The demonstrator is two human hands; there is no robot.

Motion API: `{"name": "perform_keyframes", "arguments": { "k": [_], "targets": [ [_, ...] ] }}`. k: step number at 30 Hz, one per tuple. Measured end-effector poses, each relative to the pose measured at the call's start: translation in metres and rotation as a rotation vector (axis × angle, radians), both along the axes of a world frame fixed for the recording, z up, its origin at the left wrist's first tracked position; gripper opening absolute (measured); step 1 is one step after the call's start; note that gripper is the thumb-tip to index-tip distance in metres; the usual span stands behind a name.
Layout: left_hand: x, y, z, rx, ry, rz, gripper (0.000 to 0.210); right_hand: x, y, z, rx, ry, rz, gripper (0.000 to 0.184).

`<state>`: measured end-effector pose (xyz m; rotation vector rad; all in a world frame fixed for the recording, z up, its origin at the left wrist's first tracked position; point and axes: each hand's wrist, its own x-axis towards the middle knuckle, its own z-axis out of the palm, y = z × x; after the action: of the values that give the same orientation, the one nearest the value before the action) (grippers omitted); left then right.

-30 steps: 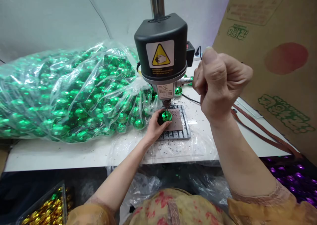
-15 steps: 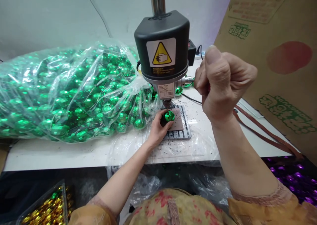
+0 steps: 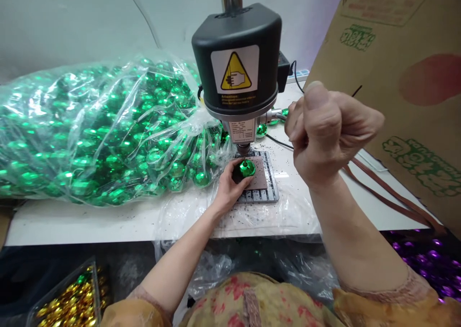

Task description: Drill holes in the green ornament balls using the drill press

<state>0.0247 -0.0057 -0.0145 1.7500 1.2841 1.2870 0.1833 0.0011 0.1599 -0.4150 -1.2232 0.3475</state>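
My left hand (image 3: 229,185) is closed around a shiny green faceted ball (image 3: 247,168), fingers behind it and thumb in front. A dark spot shows on top of the ball. Just above sits the chuck (image 3: 244,149) of a black bench drill press (image 3: 236,58); whether a bit touches the ball cannot be made out. At the machine's right side my right hand (image 3: 329,130) makes a fist round the feed handle (image 3: 276,115), most of which the fingers hide. Below the ball lies a brownish pad on the slotted metal base (image 3: 272,187).
A large clear bag of green balls (image 3: 108,139) fills the table's left. A cardboard box (image 3: 406,96) stands on the right, brown straps (image 3: 389,192) beside it. Below the table edge are gold balls (image 3: 68,300) in a clear container and purple ones (image 3: 428,264). Dark shavings dot the tabletop.
My right fist has shifted slightly right and down in view, and the drill's black head appears a little larger and higher. My left hand keeps its place; the ball's top looks different.
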Motion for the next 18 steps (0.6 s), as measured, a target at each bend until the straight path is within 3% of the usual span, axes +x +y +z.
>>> {"name": "perform_keyframes", "arguments": {
  "k": [10,15,18],
  "targets": [
    [0.001,0.0,0.0,-0.007,-0.012,0.026,0.053,-0.007,0.007,-0.015,0.076,0.065,-0.113,0.053],
    [0.001,0.0,-0.001,-0.004,-0.039,0.006,0.053,-0.006,0.01,-0.022,0.215,0.033,-0.129,0.055],
    [0.001,0.0,-0.001,0.0,-0.043,-0.009,0.051,-0.002,0.008,-0.027,0.194,0.015,-0.136,0.055]
  ]
}}
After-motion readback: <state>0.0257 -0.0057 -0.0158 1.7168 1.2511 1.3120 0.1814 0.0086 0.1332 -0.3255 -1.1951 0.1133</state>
